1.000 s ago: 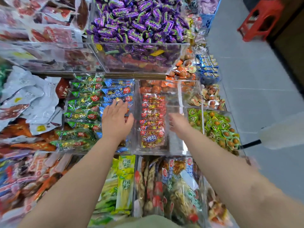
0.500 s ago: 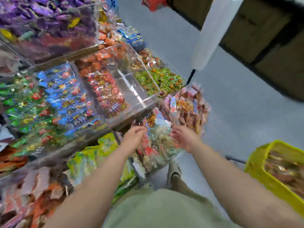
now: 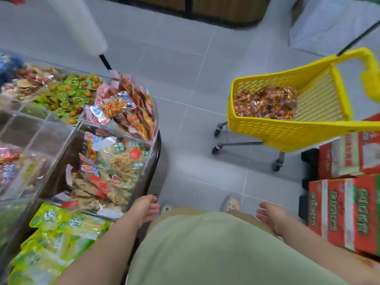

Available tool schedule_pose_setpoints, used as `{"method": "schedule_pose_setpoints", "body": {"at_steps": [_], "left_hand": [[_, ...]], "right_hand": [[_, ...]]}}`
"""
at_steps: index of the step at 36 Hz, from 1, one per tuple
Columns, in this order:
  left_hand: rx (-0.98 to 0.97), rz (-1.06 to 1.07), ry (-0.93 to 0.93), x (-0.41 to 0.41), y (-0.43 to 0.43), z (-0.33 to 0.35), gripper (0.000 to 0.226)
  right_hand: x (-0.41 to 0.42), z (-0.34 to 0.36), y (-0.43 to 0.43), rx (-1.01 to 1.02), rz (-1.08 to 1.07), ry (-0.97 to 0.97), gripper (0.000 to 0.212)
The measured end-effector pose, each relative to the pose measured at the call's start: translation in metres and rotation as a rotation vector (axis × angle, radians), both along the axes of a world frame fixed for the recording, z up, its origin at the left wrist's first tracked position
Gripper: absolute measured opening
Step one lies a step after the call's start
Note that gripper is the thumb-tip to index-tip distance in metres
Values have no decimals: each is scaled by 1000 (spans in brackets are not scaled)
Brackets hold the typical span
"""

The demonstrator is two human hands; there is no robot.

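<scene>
Grey floor tiles [image 3: 185, 58] fill the middle of my view, seen almost straight down from the head camera. A pale green shirt [image 3: 205, 254] takes up the bottom centre, with a bare forearm coming up on each side of it.

The left hand [image 3: 144, 209] sits at lower centre-left and holds nothing. Its fingers [image 3: 153, 204] lie loosely together and slightly bent. It is just beside the dark rounded edge of the counter [image 3: 158, 145]; I cannot tell whether it touches. The nearest goods are snack packets [image 3: 111, 167] in red, white and tan, heaped in a clear bin [image 3: 147, 167] at centre left, directly above that hand in the frame.

The right hand [image 3: 270, 218] sits at lower centre-right, also empty, with its fingers [image 3: 262, 212] relaxed and a little spread. It is near the red cartons [image 3: 345, 212] stacked on the floor at the right edge, and apart from them.

Yellow-green packets [image 3: 61, 229] lie at lower left. Another bin of red and orange packets [image 3: 127, 105] stands above the clear bin. At upper right is a yellow basket trolley [image 3: 287, 130] on small wheels, with shiny wrapped sweets [image 3: 265, 102] piled inside. Two pale shoes [image 3: 230, 203] show just above the shirt.
</scene>
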State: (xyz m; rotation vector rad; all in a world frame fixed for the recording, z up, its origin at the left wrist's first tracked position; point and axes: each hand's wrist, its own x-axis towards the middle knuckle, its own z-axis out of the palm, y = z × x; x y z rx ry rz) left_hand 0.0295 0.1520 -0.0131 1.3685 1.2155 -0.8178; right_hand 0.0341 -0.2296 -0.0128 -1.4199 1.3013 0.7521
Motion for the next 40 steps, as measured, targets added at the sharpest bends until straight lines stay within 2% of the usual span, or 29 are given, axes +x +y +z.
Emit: {"method": "schedule_pose_setpoints", "body": {"at_steps": [4, 8, 13, 19, 25, 33, 40], "left_hand": [[119, -225, -20, 29, -45, -3, 15], [162, -366, -144, 60, -102, -5, 23], [175, -261, -285, 96, -168, -1, 25], [110, -250, -196, 134, -203, -2, 20], [126, -403, -99, 185, -212, -7, 16], [130, -536, -95, 303, -220, -6, 13], [131, -627, -158, 393, -239, 5, 11]], "right_hand": [[4, 1, -60, -10, -80, -21, 24], [30, 5, -115, -56, -52, -57, 19], [58, 6, -163, -70, -67, -90, 17], [60, -8, -175, 7, -94, -9, 15], [83, -16, -171, 48, -64, 68, 15], [193, 8, -183, -2, -21, 9, 30], [283, 32, -179, -9, -75, -60, 32]]}}
